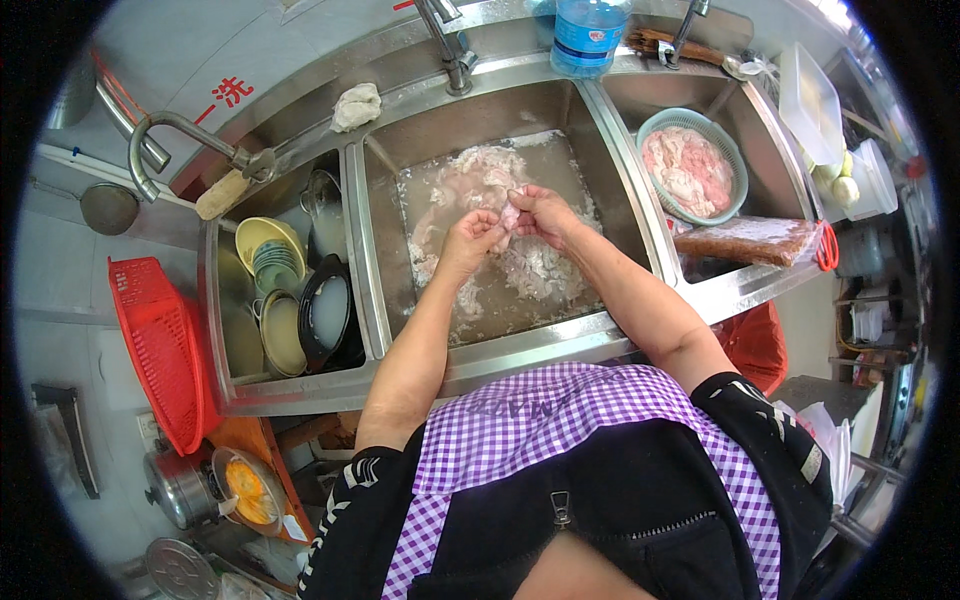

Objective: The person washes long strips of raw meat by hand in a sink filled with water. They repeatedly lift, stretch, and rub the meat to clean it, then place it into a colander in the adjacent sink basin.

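Observation:
My left hand (472, 241) and my right hand (541, 216) meet over the middle basin of a steel sink (619, 202). Between them they pinch a small piece of pale pink raw meat (510, 216), gripped by the fingertips of both. Below, more whitish raw meat or offal (487, 169) lies in cloudy water, with another heap (544, 274) nearer to me. Pale bits float along the water's edges. My forearms hide part of the near side of the basin.
In the right basin are a colander (742, 165) of pink meat and a plastic-wrapped brown slab (742, 241). Bowls (271, 247) and pots (326, 315) fill the left basin. Behind stand a faucet (454, 64), a white cloth (356, 107) and a blue water bottle (590, 37). A red basket (161, 352) leans at left.

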